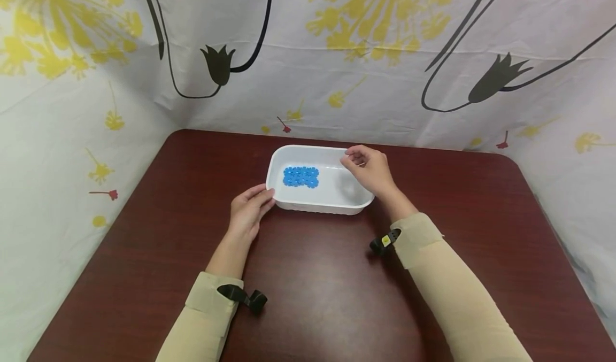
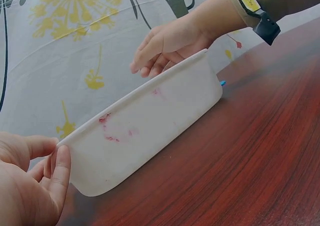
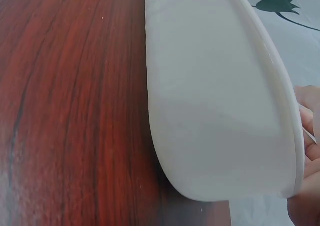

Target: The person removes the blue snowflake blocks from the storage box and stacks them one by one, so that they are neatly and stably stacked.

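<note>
Blue flower-edged plastic pieces (image 1: 300,176), set close together, lie in the left half of a white rectangular plastic tray (image 1: 317,208) on a dark red-brown wood-grained worktop (image 1: 313,276). The left hand (image 1: 247,212) has its fingers pinching the rim at the tray's left end — a sound way to steady it, if the grip is light and level. The right hand (image 1: 372,172) is at the back right corner, fingers bent inward; whether they pinch anything, I cannot tell. Best reach from above, so the wrist doesn't knock the rim.
</note>
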`<control>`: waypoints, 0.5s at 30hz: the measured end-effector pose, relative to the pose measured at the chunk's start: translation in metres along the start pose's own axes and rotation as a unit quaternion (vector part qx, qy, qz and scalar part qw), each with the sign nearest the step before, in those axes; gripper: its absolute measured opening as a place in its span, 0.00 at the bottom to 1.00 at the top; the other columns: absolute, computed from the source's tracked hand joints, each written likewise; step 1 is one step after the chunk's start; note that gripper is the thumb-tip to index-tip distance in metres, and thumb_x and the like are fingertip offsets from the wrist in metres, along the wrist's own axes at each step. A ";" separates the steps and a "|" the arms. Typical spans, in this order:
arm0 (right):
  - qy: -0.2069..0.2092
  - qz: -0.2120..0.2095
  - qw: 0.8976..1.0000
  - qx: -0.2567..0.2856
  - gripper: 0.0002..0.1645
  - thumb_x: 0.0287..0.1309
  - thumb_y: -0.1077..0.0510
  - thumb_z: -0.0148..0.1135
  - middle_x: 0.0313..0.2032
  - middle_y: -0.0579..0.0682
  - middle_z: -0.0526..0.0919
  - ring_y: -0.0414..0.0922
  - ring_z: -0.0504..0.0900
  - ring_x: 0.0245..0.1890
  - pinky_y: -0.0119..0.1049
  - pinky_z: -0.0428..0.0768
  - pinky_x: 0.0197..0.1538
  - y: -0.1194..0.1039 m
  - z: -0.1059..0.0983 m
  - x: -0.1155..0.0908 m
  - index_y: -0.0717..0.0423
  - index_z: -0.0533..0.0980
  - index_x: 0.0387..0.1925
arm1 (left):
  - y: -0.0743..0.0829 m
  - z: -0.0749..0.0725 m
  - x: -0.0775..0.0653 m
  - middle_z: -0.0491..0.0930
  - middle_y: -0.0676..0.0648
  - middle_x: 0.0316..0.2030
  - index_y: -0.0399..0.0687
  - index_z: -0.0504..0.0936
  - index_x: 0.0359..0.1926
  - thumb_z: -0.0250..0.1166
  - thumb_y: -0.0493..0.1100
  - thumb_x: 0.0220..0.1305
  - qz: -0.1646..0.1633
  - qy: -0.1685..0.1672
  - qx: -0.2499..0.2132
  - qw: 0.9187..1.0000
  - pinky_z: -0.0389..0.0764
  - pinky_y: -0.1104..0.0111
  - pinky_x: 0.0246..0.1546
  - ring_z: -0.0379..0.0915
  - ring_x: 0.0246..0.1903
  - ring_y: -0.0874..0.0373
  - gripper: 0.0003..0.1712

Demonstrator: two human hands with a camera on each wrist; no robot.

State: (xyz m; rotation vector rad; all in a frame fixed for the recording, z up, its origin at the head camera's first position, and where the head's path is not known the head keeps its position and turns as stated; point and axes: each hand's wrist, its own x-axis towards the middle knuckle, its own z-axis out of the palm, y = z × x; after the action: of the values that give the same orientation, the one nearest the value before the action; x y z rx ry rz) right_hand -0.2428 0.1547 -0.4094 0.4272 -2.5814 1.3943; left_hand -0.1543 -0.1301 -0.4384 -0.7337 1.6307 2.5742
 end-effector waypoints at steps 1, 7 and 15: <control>-0.002 -0.001 1.000 -0.002 0.14 0.64 0.57 0.70 0.36 0.57 0.86 0.50 0.84 0.37 0.37 0.85 0.42 0.000 0.001 0.000 0.63 0.82 0.46 | 0.000 0.000 0.000 0.80 0.42 0.43 0.30 0.78 0.56 0.68 0.28 0.63 0.000 0.000 -0.002 1.000 0.87 0.68 0.47 0.83 0.35 0.59 0.20; -0.012 -0.006 1.000 -0.006 0.16 0.64 0.57 0.70 0.36 0.58 0.86 0.51 0.84 0.37 0.41 0.85 0.43 -0.004 0.007 0.004 0.65 0.82 0.46 | 0.001 0.000 0.000 0.80 0.42 0.44 0.30 0.78 0.57 0.69 0.28 0.63 -0.003 0.002 -0.003 1.000 0.87 0.67 0.47 0.83 0.36 0.59 0.21; -0.029 0.008 1.000 -0.008 0.16 0.64 0.56 0.70 0.37 0.56 0.85 0.50 0.84 0.38 0.41 0.85 0.43 -0.013 0.016 0.006 0.63 0.82 0.46 | 0.000 0.001 0.001 0.79 0.41 0.45 0.29 0.78 0.57 0.69 0.27 0.63 -0.006 0.004 -0.006 1.000 0.87 0.68 0.47 0.83 0.38 0.57 0.21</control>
State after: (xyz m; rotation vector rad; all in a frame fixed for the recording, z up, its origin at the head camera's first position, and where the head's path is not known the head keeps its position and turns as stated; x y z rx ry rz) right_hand -0.2446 0.1338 -0.4063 0.4518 -2.6450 1.3849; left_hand -0.1555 -0.1297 -0.4383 -0.7518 1.6100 2.5782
